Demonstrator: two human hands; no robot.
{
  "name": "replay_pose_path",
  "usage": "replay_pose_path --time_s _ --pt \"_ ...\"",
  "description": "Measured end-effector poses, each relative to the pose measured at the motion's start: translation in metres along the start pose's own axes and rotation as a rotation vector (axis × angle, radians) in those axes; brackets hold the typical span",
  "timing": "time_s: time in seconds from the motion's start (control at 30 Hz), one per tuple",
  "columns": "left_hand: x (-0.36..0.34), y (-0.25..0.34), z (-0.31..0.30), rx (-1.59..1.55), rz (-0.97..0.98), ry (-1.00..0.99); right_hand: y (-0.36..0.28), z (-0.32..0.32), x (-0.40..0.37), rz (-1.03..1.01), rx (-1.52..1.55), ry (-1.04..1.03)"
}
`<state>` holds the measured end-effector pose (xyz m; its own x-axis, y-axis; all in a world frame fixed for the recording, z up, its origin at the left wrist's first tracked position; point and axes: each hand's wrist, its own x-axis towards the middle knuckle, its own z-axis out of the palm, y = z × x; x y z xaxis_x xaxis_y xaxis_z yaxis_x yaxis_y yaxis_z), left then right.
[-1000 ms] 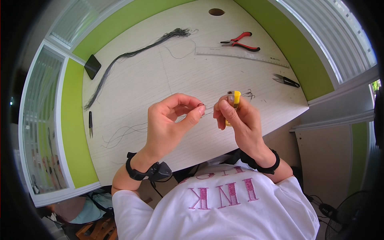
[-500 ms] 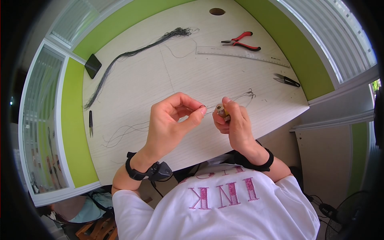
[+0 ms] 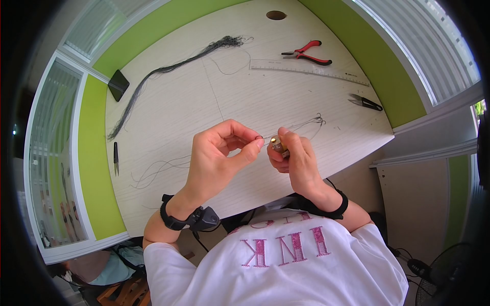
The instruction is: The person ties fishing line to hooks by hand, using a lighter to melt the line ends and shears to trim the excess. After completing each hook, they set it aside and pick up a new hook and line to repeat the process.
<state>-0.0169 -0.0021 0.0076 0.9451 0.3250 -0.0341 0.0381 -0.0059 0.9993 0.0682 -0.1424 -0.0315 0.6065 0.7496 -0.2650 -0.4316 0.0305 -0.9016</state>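
Note:
My left hand [image 3: 217,155] pinches a small dark end of thread [image 3: 259,136] between thumb and forefinger. What else sits inside those fingers is hidden. My right hand [image 3: 302,166], closed around a lighter [image 3: 278,146], has its thumb on the top. A bright yellow spot shows at the lighter's head, just right of the pinched end and apart from it. Behind both hands, thin dark threads with curled ends [image 3: 319,120] lie on the table. More loose strands [image 3: 153,172] trail to the left of my left wrist.
On the table [image 3: 168,112] lie a long bundle of dark threads [image 3: 176,65], red-handled pliers [image 3: 309,53], a clear ruler [image 3: 306,70] and black thread snips [image 3: 366,101]. At the left edge are a phone-like black slab [image 3: 118,85] and another dark pointed tool [image 3: 116,158].
My right hand has moved slightly left, bringing the lighter closer to the pinched thread end. The lighter's head now shows a bright yellow spot. My left hand has hardly moved.

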Motion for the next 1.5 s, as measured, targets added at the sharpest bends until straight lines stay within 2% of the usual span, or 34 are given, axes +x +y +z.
replay_pose_path --time_s 0.4,0.47,0.5,0.57,0.6,0.63,0.7,0.8,0.93,1.0,1.17,1.23,1.3,1.37,1.5 --pt "-0.001 0.000 0.000 0.014 -0.007 -0.031 -0.004 -0.008 0.001 -0.059 0.014 0.037" --pt "-0.001 -0.001 -0.001 -0.031 -0.039 -0.040 0.001 -0.011 0.001 -0.287 0.121 -0.038" --pt "-0.001 0.000 -0.001 -0.031 -0.037 -0.040 -0.001 -0.008 0.000 -0.288 0.120 -0.039" --pt "-0.001 0.002 -0.002 -0.082 -0.080 -0.058 -0.006 0.001 -0.004 -0.427 0.038 0.022" --pt "-0.001 0.003 -0.002 -0.082 -0.080 -0.058 -0.001 -0.008 -0.001 -0.476 0.011 -0.076" --pt "0.000 0.004 -0.001 -0.091 -0.095 -0.058 0.002 -0.010 0.002 -0.477 0.011 -0.076" --pt "0.000 0.003 -0.001 -0.099 -0.110 -0.057 0.006 -0.010 0.006 -0.622 -0.134 -0.087" --pt "0.001 -0.002 -0.003 -0.109 -0.078 -0.073 0.011 -0.010 0.009 -0.681 -0.179 -0.057" --pt "0.001 -0.003 -0.004 -0.112 -0.086 -0.080 0.012 -0.004 0.008 -0.663 -0.209 0.008" --pt "0.001 -0.001 -0.002 -0.109 -0.088 -0.081 0.008 -0.002 0.005 -0.478 -0.040 0.040" --pt "0.002 0.005 -0.001 -0.088 -0.098 -0.027 0.000 -0.008 -0.003 -0.440 -0.082 0.005" --pt "0.002 0.004 0.000 -0.097 -0.101 -0.031 -0.002 -0.005 -0.007 -0.213 -0.037 0.021" --pt "0.002 0.003 0.000 -0.104 -0.105 -0.031 0.001 -0.004 -0.005 -0.189 -0.096 0.068" --pt "0.002 0.002 0.000 -0.093 -0.099 -0.033 0.007 -0.008 -0.003 -0.148 -0.003 0.006" --pt "0.002 0.002 -0.001 -0.101 -0.112 -0.038 0.006 -0.005 -0.004 -0.110 -0.024 -0.002"
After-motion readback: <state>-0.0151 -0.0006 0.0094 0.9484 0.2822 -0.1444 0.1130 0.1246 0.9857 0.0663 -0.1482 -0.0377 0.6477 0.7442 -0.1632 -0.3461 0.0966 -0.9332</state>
